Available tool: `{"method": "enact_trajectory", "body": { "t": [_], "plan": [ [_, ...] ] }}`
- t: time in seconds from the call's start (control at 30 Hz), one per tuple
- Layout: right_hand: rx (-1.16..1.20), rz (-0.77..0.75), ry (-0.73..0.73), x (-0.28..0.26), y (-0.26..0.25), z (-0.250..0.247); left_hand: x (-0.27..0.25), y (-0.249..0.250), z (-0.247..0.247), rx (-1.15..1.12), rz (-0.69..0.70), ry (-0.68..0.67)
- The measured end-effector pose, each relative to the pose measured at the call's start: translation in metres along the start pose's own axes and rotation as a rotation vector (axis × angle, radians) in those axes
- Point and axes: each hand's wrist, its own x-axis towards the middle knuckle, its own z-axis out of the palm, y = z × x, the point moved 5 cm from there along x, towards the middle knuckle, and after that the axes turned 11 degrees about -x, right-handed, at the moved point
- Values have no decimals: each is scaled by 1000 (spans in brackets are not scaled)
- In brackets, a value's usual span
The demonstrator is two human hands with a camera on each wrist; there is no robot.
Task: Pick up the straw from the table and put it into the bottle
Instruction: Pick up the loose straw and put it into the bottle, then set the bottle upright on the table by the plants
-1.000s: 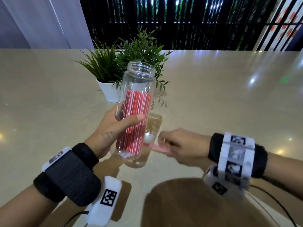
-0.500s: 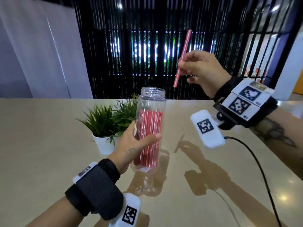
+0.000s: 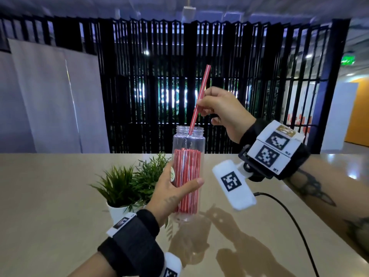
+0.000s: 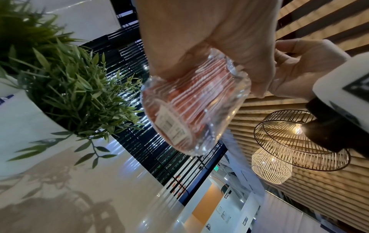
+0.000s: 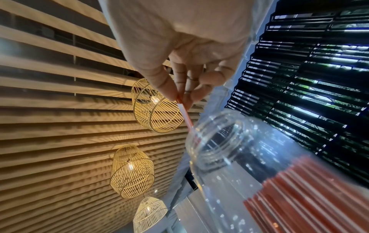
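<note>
A leafy green plant (image 3: 129,184) sits in a white pot (image 3: 115,211) on the smooth, glossy table (image 3: 50,196). Just right of it, the left hand (image 3: 169,194) wraps its fingers and thumb around a clear round bottle (image 3: 187,140), lifted upright and packed with red-and-white striped straws (image 3: 186,180). The right hand (image 3: 221,108) pinches a thin striped straw (image 3: 199,96), tilted, its lower tip inside the bottle's open mouth.

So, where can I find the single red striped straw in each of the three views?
Head: red striped straw at upper centre, lower tip inside the clear plastic bottle.
Left wrist: not visible.
Right wrist: centre, pinched by the right hand.
Shared landmark: the bottle's open mouth.
</note>
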Motion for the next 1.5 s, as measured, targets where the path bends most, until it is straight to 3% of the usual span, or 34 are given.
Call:
{"method": "enact_trajectory", "body": {
  "t": [0.33, 0.67, 0.83, 1.0, 1.1, 1.3, 1.43, 1.5],
  "plan": [
    [-176, 41, -190, -20, 6, 11, 0, 5, 4, 35, 22, 7],
    [-132, -32, 18, -22, -10, -21, -1, 8, 11, 16, 48, 12],
    [-43, 78, 66, -48, 31, -11, -1, 9, 15, -20, 39, 20],
    [96, 227, -124, -87, 82, 26, -2, 6, 17, 46, 22, 42],
    [146, 187, -201, -101, 94, 41, -3, 7, 21, 36, 30, 10],
    [214, 117, -148, -115, 102, 43, -5, -4, 24, 103, -16, -107],
    [200, 101, -131, -123, 109, 38, -8, -7, 21, 289, 56, -22],
    [187, 113, -98, -128, 120, 34, -12, -12, 21, 254, 22, 2]
  ]
}}
